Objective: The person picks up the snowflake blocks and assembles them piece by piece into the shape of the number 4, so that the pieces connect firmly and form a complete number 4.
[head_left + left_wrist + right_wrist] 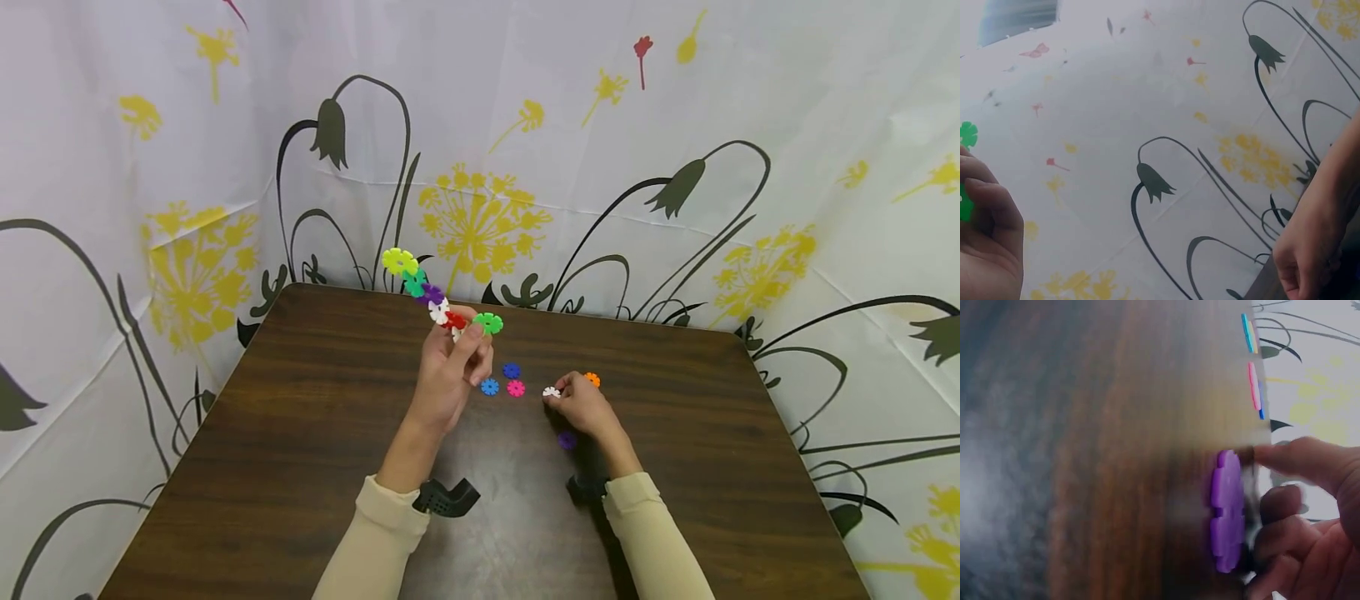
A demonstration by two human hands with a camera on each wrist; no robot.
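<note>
In the head view my left hand (448, 367) is raised over the table, gripping a chain of interlocking flower-shaped plastic discs. The chain runs from a yellow disc (400, 261) through a teal disc (414, 283), a purple one (432, 294), white and red (454, 321) ones to a bright green disc (488, 323) by the thumb. Fingers cover part of it. Down at the tabletop, my right hand (588, 407) pinches a loose white disc (551, 392) between thumb and fingertips. A purple disc (1227, 512) lies close to that hand in the right wrist view.
Loose discs lie on the brown table (315, 433): light blue (490, 387), dark blue (512, 371), pink (516, 388) and, just beyond the right hand, orange (592, 379). A flower-printed curtain (480, 125) hangs behind the table's far edge.
</note>
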